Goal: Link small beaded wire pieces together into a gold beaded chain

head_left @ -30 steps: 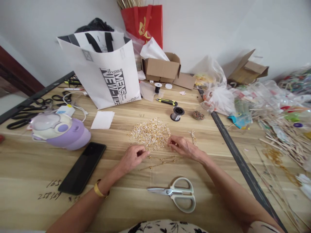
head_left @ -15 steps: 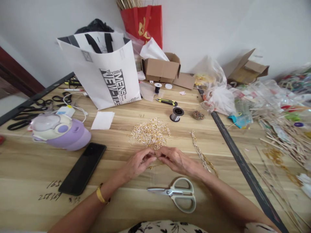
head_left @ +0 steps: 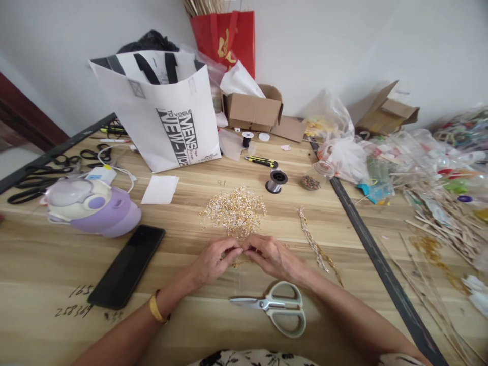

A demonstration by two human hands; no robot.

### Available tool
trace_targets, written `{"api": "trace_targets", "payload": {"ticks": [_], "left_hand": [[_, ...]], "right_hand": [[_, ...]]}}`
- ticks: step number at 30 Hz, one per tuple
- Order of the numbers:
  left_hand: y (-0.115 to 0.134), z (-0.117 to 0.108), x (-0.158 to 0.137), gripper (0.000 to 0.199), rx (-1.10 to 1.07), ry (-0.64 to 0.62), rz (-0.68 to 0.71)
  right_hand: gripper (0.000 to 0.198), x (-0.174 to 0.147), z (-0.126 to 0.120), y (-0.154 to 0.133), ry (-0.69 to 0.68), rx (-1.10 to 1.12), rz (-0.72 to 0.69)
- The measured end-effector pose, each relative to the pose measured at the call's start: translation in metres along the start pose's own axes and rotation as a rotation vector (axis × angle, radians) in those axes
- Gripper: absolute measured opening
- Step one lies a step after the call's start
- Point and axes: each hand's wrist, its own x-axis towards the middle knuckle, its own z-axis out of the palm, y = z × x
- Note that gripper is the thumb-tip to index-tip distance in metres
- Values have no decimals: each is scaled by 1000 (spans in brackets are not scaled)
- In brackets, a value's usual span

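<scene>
L hand (head_left: 218, 258) & R hand (head_left: 270, 254) pinched narrow, tips meeting just this side of bead pile (head_left: 236, 208) on tabletop (head_left: 198, 317); can't tell what's held. Prob. best: L steady, R turns gently, low, so no bits scatter.

Worn on your head, the single camera looks forward and down across a pale wood-grain tabletop (head_left: 190, 325), in one wide view. Your cream floral-print top (head_left: 251, 358) edges the bottom, nearest the lens. Your bare left hand (head_left: 213, 262) and bare right hand (head_left: 270, 256) lie near, just below centre, with your forearms reaching in from the lower corners. Farthest off, a plain whitish wall (head_left: 324, 46) spans the top.
</scene>
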Motion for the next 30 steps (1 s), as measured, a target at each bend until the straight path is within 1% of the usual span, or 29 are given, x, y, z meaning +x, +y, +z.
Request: {"api": "trace_targets", "payload": {"ticks": [5,10,16,19,25,30], "left_hand": [[0,0,0,25,-8,-11,-1],[1,-1,1,22,-44,-37,1],[1,-2,2,20,-113,4,-96],[1,-1,3,19,-123,4,-119],[-2,2,3,15,-98,31,-83],[-5,0,2,18,-100,41,-35]], "right_hand": [[8,1,-1,-3,-8,15,48],[9,0,-1,-1,-17,17,-1],[10,-1,-3,-1,-12,-12,-14],[10,-2,-2,-1,-16,-21,-5],[10,-2,-3,-4,-32,-42,-14],[10,1,-3,-4,-51,-50,-7]]}}
